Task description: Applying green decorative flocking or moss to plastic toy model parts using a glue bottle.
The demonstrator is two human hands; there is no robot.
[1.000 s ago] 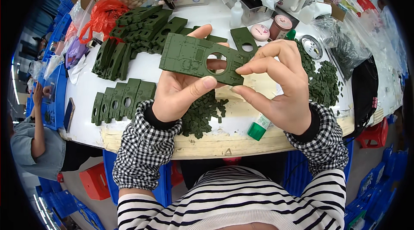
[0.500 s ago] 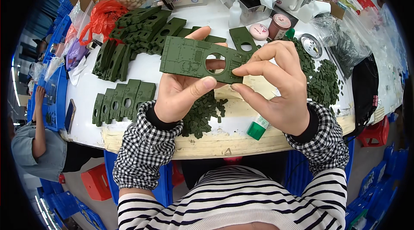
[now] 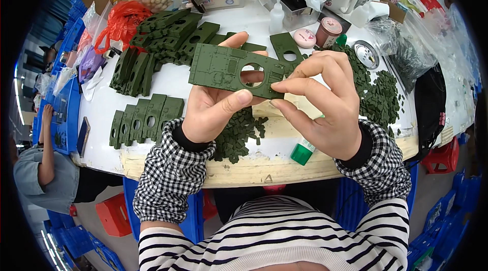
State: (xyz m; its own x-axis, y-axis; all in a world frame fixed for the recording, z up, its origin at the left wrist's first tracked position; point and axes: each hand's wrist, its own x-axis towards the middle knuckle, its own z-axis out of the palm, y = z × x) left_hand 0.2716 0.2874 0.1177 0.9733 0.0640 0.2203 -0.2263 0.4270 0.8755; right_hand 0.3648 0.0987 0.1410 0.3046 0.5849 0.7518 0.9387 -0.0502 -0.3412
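I have the green plastic plate [image 3: 231,70] up off the white table [image 3: 168,85], held between both hands above the heap of small green bits [image 3: 236,136] that lies at the table's near edge. My left hand [image 3: 216,106] cradles the plate from below, palm up, with the thumb curled onto its near edge and a fingertip showing past the far edge, so this hand carries most of it. My right hand [image 3: 325,106] comes in from the plate's right end, thumb and forefinger pinched together at the near right corner; whether a small bit sits between those fingertips I cannot tell. The plate's long axis runs left to right across me, tilted slightly down toward the right, with its round hole toward that right end, just left of the pinching fingers. So the right hand is the nearer one to the hole and the right corner. Left of the plate, a row of like green plates [image 3: 145,118] lies flat on the table, and beyond it a taller stack [image 3: 162,37] leans. Below the right hand a green-capped glue bottle [image 3: 303,150] lies at the table's near edge.
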